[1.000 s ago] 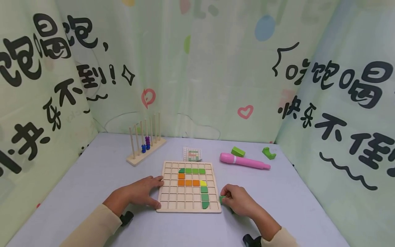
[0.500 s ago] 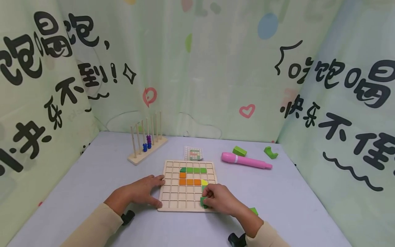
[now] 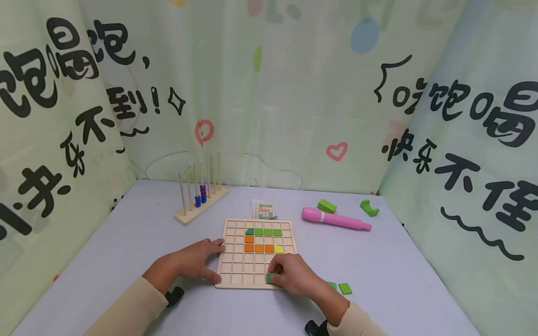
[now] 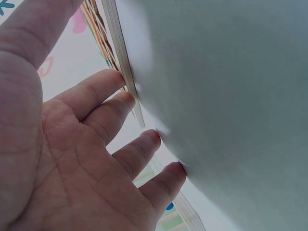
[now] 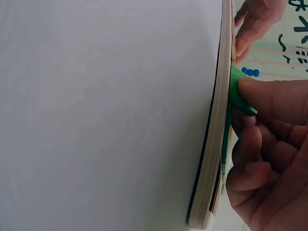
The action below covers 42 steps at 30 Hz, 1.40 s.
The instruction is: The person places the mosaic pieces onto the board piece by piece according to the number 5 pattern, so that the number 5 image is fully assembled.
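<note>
A wooden grid board (image 3: 235, 267) lies on the table with green, orange and yellow tiles in several of its cells. My left hand (image 3: 191, 261) rests at the board's left edge, fingers spread and fingertips right at the rim; the left wrist view shows straight fingers along the board's side. My right hand (image 3: 296, 275) is over the lower right of the board and pinches a dark green tile (image 5: 240, 91) between thumb and fingers. In the head view that tile overlaps a bottom-row cell. The right hand hides the cells of the right column below the yellow tile (image 3: 279, 249).
Two loose green tiles (image 3: 345, 288) lie right of the right forearm. Behind the board is a small pattern card (image 3: 264, 209). A pink pen-like stick (image 3: 336, 218) and two green blocks (image 3: 327, 206) lie back right. A peg stand (image 3: 201, 205) with blue and purple beads stands back left.
My right hand has moved left from beside the board onto its lower right, carrying the dark green tile. Loose green tiles came into view behind it. The left hand stays at the edge.
</note>
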Each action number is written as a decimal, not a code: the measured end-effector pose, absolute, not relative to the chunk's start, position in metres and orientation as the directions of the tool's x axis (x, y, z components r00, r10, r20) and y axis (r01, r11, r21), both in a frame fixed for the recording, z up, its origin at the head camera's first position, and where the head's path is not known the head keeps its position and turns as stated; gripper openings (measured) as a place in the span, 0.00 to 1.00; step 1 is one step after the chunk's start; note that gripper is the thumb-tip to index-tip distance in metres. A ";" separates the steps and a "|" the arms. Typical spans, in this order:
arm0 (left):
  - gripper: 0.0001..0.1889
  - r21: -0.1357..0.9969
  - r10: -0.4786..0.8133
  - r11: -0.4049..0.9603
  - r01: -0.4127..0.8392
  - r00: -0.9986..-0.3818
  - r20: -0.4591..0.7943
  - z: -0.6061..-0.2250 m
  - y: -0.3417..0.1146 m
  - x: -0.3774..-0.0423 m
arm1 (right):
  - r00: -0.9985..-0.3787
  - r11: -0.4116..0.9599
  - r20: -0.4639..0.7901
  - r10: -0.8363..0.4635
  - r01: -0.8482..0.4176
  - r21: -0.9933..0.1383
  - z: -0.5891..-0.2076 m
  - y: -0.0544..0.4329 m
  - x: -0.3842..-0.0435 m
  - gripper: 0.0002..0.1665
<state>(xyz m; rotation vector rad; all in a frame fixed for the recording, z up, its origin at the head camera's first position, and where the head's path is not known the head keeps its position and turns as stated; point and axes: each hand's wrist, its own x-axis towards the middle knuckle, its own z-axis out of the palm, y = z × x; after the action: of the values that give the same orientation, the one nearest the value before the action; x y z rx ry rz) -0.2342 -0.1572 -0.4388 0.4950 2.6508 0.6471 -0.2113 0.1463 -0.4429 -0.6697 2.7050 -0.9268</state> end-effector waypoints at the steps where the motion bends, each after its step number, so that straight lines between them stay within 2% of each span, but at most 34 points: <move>1: 0.47 0.496 0.415 0.832 0.248 -0.871 -0.262 -0.439 -0.157 -0.234 | -0.878 0.712 -0.041 -0.477 -0.358 -0.604 -0.442 0.145 -0.211 0.07; 5: 0.47 0.497 0.416 0.831 0.250 -0.872 -0.258 -0.439 -0.157 -0.234 | -0.882 0.750 -0.026 -0.471 -0.385 -0.538 -0.441 0.142 -0.210 0.06; 10: 0.48 0.500 0.415 0.830 0.245 -0.871 -0.262 -0.439 -0.157 -0.234 | -0.888 0.776 -0.050 -0.456 -0.370 -0.511 -0.439 0.139 -0.209 0.05; 15: 0.48 0.495 0.409 0.836 0.238 -0.872 -0.270 -0.440 -0.156 -0.235 | -0.889 0.773 -0.037 -0.456 -0.376 -0.511 -0.439 0.142 -0.207 0.04; 20: 0.48 0.491 0.408 0.838 0.240 -0.872 -0.270 -0.441 -0.156 -0.235 | -0.890 0.732 -0.031 -0.455 -0.354 -0.583 -0.435 0.156 -0.207 0.04; 25: 0.48 0.485 0.406 0.840 0.242 -0.874 -0.267 -0.441 -0.157 -0.236 | -0.899 0.700 -0.068 -0.433 -0.288 -0.653 -0.433 0.183 -0.209 0.03; 31: 0.48 0.482 0.405 0.842 0.242 -0.874 -0.268 -0.442 -0.157 -0.237 | -0.923 0.714 -0.126 -0.363 -0.189 -0.674 -0.432 0.215 -0.207 0.06; 37: 0.48 0.489 0.405 0.839 0.240 -0.875 -0.266 -0.441 -0.156 -0.236 | -0.942 0.755 -0.161 -0.296 -0.128 -0.643 -0.429 0.243 -0.201 0.10; 42: 0.48 0.491 0.405 0.838 0.237 -0.874 -0.268 -0.440 -0.156 -0.236 | -0.967 0.837 -0.179 -0.180 -0.055 -0.544 -0.429 0.258 -0.196 0.14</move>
<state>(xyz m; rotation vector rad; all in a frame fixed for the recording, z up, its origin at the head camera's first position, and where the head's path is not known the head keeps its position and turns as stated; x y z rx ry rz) -0.2355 -0.1558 -0.4401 0.4808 2.6533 0.6413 -0.1960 0.2575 -0.4286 -0.1807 2.7940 -0.8179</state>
